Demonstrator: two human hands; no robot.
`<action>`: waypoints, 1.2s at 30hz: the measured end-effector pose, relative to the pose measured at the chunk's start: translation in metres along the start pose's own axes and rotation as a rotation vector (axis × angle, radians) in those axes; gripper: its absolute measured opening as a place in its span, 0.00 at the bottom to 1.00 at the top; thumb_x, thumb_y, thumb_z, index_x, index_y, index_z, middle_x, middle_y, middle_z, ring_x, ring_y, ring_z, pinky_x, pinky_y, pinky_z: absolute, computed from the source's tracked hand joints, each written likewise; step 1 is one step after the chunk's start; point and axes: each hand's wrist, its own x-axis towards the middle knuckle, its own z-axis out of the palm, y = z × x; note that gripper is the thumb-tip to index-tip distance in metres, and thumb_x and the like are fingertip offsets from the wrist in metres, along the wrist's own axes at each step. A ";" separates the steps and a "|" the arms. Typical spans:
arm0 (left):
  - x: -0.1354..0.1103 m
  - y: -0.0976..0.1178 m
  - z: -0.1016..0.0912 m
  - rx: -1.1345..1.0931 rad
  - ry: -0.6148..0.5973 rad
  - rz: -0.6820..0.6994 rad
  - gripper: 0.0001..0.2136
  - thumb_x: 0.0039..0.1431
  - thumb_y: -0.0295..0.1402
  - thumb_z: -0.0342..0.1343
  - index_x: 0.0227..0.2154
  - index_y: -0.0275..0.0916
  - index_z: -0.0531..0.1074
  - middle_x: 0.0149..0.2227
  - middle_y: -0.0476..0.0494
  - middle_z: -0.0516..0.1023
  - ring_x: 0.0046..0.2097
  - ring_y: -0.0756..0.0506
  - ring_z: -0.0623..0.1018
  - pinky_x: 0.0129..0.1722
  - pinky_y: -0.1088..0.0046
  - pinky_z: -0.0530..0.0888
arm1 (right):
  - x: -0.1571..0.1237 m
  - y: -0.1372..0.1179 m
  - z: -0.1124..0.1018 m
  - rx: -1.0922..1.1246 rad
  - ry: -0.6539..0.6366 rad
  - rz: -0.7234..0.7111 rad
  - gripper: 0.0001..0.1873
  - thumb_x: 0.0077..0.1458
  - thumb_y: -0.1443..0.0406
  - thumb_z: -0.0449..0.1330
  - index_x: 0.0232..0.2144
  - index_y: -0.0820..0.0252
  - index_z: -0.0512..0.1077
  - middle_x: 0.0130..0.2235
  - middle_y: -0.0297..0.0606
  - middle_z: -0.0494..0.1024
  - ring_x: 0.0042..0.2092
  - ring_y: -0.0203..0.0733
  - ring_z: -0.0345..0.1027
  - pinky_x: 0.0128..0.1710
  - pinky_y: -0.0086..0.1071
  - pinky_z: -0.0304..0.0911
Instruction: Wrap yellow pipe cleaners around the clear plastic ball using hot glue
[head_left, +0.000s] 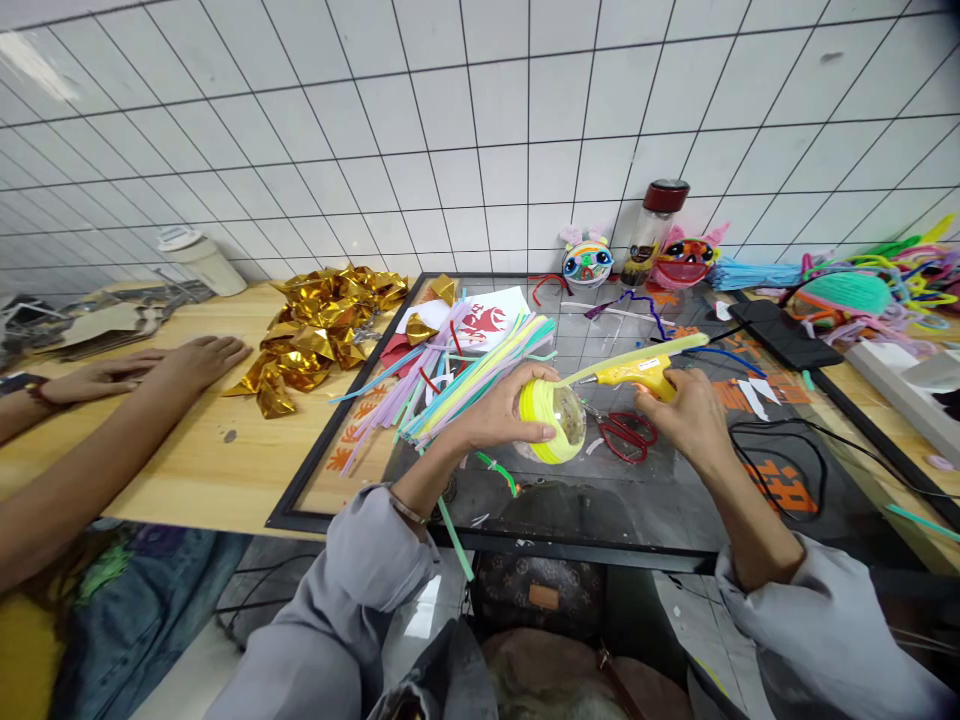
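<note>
My left hand [499, 415] is wrapped round a clear ball [559, 425] partly wound with yellow pipe cleaner, held just above the glass work mat [600, 500]. My right hand [686, 410] grips a yellow glue gun [637, 370] whose nozzle points left at the top of the ball. Red-handled scissors [626, 435] lie on the mat under the gun. A sheaf of pastel pipe cleaners [465, 375] fans out just left of my left hand.
Another person's hands [150, 370] rest on the wooden table at the left, beside crumpled gold foil [322, 330]. Two finished cat-face balls [587, 262], a bottle [656, 225] and more pipe cleaners [885, 275] stand at the back right. A black cable [780, 450] loops across the mat.
</note>
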 end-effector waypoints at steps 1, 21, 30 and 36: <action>0.000 0.000 0.000 0.009 0.003 0.004 0.32 0.43 0.47 0.70 0.49 0.39 0.69 0.59 0.36 0.70 0.61 0.35 0.70 0.62 0.57 0.66 | 0.000 0.005 0.003 -0.041 -0.008 -0.001 0.15 0.45 0.54 0.59 0.18 0.53 0.61 0.22 0.31 0.58 0.28 0.41 0.55 0.27 0.33 0.50; -0.001 0.005 0.000 0.048 0.051 0.014 0.31 0.43 0.46 0.69 0.50 0.37 0.71 0.53 0.37 0.74 0.54 0.35 0.74 0.57 0.58 0.69 | -0.012 -0.021 -0.018 -0.026 -0.020 -0.084 0.21 0.58 0.57 0.58 0.48 0.64 0.76 0.42 0.50 0.78 0.43 0.54 0.72 0.43 0.47 0.68; 0.000 0.007 0.001 0.133 0.051 0.052 0.31 0.44 0.44 0.69 0.50 0.35 0.72 0.51 0.37 0.75 0.53 0.36 0.75 0.56 0.59 0.70 | -0.004 -0.109 -0.064 0.550 -0.078 -0.435 0.12 0.64 0.56 0.59 0.41 0.55 0.79 0.43 0.41 0.79 0.44 0.44 0.74 0.44 0.37 0.70; 0.001 0.005 0.001 0.118 0.050 0.086 0.29 0.44 0.43 0.68 0.50 0.37 0.72 0.52 0.37 0.75 0.54 0.36 0.75 0.57 0.58 0.70 | 0.001 -0.104 -0.046 0.588 -0.061 -0.442 0.13 0.65 0.63 0.58 0.31 0.56 0.80 0.33 0.38 0.83 0.36 0.41 0.77 0.38 0.34 0.71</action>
